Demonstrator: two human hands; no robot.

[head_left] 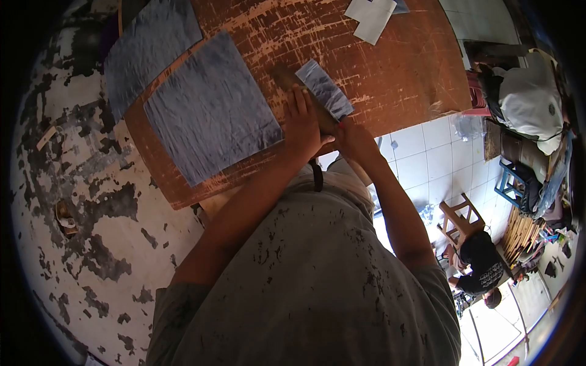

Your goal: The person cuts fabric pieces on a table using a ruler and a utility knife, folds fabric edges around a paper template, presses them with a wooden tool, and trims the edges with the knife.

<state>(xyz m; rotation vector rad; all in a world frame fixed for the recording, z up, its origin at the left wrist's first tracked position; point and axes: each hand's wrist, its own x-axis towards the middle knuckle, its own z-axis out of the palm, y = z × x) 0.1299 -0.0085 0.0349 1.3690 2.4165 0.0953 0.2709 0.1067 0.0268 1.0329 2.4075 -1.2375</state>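
My left hand [301,127] lies with fingers stretched over a dark brown straight strip [323,119], pressing it to the worn tabletop. Along the strip's right side lies a narrow piece of shiny grey sheet [325,90]. My right hand [355,143] is closed at the strip's near end, by the corner of the narrow piece. A small red bit shows at its fingertips; the rest of what it grips is hidden. To the left of my left hand is a large grey sheet [213,110], flat on the table.
Another grey sheet [152,55] overhangs the table's [415,79] left edge. White cut pieces [372,18] lie at the far side. A peeling wall [91,201] is on the left. To the right are a wooden stool [461,218], a blue stool [511,186] and a seated person [479,262].
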